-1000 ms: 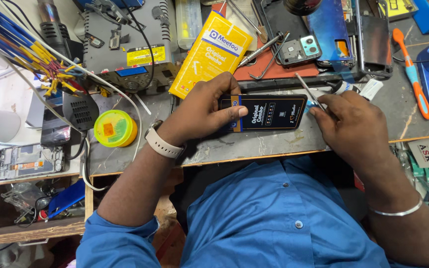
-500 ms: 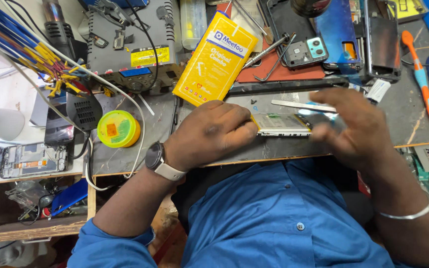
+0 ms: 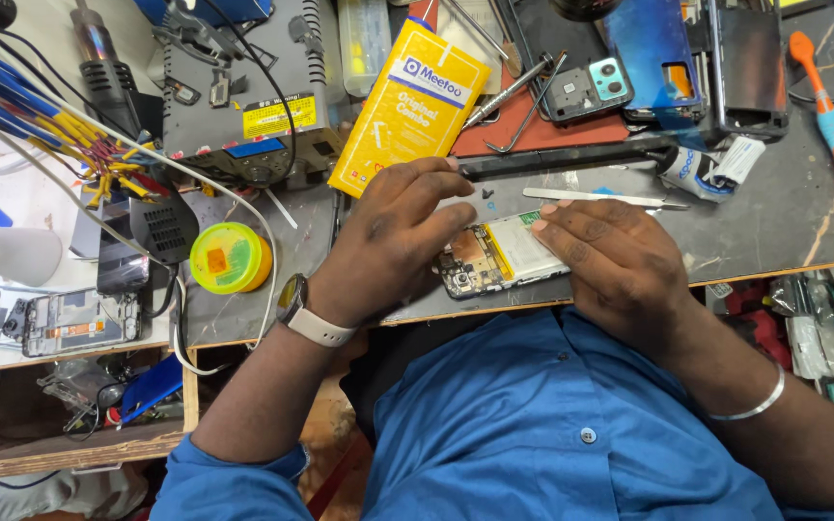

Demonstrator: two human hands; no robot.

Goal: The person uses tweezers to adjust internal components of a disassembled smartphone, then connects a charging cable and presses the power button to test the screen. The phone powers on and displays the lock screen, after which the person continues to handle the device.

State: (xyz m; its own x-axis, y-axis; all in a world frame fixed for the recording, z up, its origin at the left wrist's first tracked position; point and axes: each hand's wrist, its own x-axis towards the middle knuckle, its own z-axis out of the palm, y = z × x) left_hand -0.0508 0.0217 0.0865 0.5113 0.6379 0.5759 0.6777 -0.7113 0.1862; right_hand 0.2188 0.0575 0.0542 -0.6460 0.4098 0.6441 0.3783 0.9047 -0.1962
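Observation:
An opened phone (image 3: 499,256) lies flat on the grey bench with its back off, circuit board and pale battery showing. My left hand (image 3: 388,241), with a watch on the wrist, presses down on the phone's left end. My right hand (image 3: 620,265) covers its right end, fingertips on the battery. Neither hand lifts it. Metal tweezers (image 3: 600,198) lie on the bench just beyond my right fingers.
A yellow box (image 3: 407,106) leans behind the phone, next to a grey station (image 3: 243,96) with cables. A yellow round tin (image 3: 229,259) sits left. Phone parts (image 3: 586,89), a glue tube (image 3: 702,166) and an orange screwdriver (image 3: 827,125) lie at the back right.
A second ago the phone lay screen up and my right hand held a thin tool. It has been turned over, insides now up; the tweezers lie on the bench.

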